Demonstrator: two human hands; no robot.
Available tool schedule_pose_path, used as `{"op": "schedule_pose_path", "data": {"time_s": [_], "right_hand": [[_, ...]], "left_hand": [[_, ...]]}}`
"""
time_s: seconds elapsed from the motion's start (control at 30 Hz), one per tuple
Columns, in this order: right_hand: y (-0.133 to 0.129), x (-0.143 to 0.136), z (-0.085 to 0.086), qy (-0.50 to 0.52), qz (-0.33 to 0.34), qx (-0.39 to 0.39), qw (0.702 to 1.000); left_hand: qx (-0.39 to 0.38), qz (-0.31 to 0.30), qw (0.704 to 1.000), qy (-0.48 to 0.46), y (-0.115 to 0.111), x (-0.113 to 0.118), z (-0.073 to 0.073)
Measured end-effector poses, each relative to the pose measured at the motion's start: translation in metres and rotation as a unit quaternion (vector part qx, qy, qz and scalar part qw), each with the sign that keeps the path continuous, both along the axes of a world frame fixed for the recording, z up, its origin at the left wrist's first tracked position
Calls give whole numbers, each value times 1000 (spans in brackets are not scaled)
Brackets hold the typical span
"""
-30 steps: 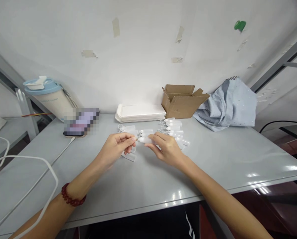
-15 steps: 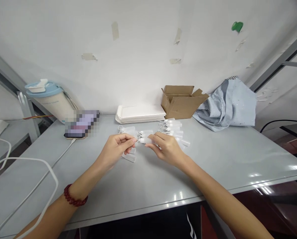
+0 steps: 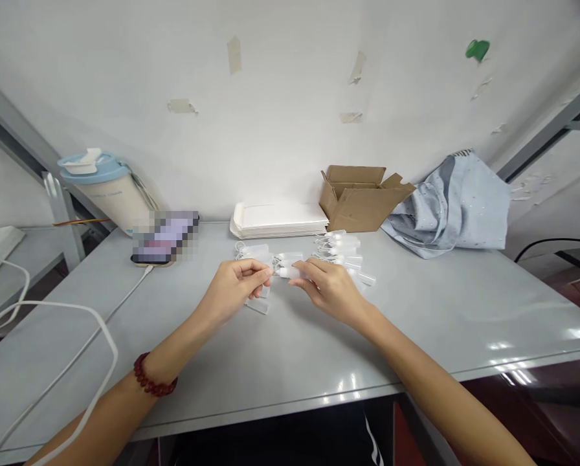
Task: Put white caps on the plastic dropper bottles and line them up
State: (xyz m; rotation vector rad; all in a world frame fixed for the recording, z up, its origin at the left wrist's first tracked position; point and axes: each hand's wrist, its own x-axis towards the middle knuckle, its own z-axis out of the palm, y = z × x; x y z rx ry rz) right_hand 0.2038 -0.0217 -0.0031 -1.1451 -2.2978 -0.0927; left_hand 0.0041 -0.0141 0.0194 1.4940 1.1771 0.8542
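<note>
My left hand [image 3: 239, 288] pinches the thin loop at the end of a small translucent white tube [image 3: 290, 273]. Around the body of that tube, the thumb and fingers of my right hand [image 3: 331, 288] are closed. Several similar tubes with loops lie on the grey table: a group [image 3: 343, 243] behind and right of my right hand, another tube [image 3: 289, 256] just behind the held one, and others [image 3: 257, 305] beside and partly under my left hand.
White envelopes [image 3: 280, 221] are stacked by the wall, beside an open cardboard box [image 3: 368, 210] and blue-grey cloth [image 3: 459, 207]. At the left are a tilted cup [image 3: 118, 200], a phone [image 3: 166, 239] and a white cable [image 3: 81, 356].
The whole view has shifted slightly, so most things appear a little farther right. Both hands keep nearly the same pose around the same tube.
</note>
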Motion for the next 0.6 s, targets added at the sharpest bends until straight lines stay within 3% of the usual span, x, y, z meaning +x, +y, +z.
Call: {"op": "schedule_pose_path", "data": {"time_s": [0.23, 0.43, 0.6], "right_hand": [[2, 0, 4, -85, -107, -116, 984], [2, 0, 4, -147, -99, -135, 975], [2, -4, 2, -116, -103, -173, 973]], "left_hand": [[26, 50, 998, 18, 5, -4, 3], [27, 61, 997, -31, 12, -11, 1], [27, 44, 998, -34, 10, -10, 1]]}}
